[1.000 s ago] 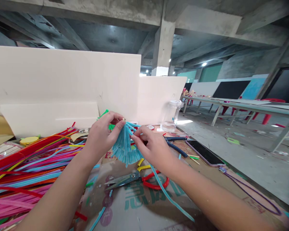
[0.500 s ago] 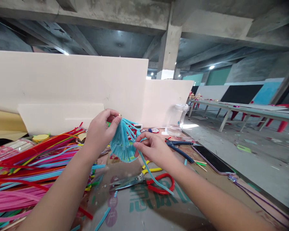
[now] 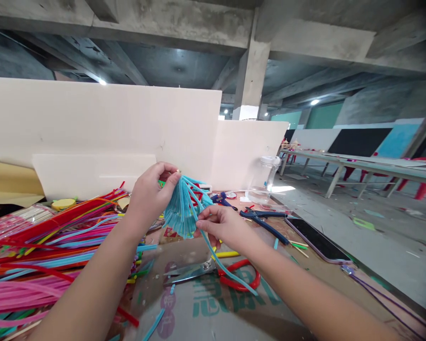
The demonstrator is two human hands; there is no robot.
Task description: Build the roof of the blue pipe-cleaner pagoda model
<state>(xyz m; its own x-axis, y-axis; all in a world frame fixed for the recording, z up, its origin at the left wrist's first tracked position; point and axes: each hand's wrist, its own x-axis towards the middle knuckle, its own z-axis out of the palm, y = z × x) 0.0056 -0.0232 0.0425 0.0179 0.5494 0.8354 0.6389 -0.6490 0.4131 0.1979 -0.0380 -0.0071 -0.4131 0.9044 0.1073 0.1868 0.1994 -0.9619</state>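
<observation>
High over the table, my left hand (image 3: 154, 189) pinches the top of a light-blue fan-shaped piece made of pipe cleaners (image 3: 179, 213). Its strands spread downward from a pale tip between thumb and forefinger. My right hand (image 3: 222, 227) is closed on a loose light-blue pipe cleaner (image 3: 230, 272) at the piece's right side. The free end trails down and right, across the scissors (image 3: 195, 272). These have red and yellow handles and lie with blades apart on a cardboard sheet (image 3: 191, 327) under my hands. Some right fingertips are hidden behind the strands.
Bundles of coloured pipe cleaners (image 3: 31, 286) cover the left side. Pliers with dark-blue handles (image 3: 270, 227), a phone (image 3: 315, 239) and a clear jar (image 3: 264, 177) are on the right. White boards (image 3: 128, 123) stand along the back. The table edge drops off at right.
My right hand has moved slightly down and left relative to the blue piece, still holding the strand. The left hand keeps its pinch; the whole view has shifted a little.
</observation>
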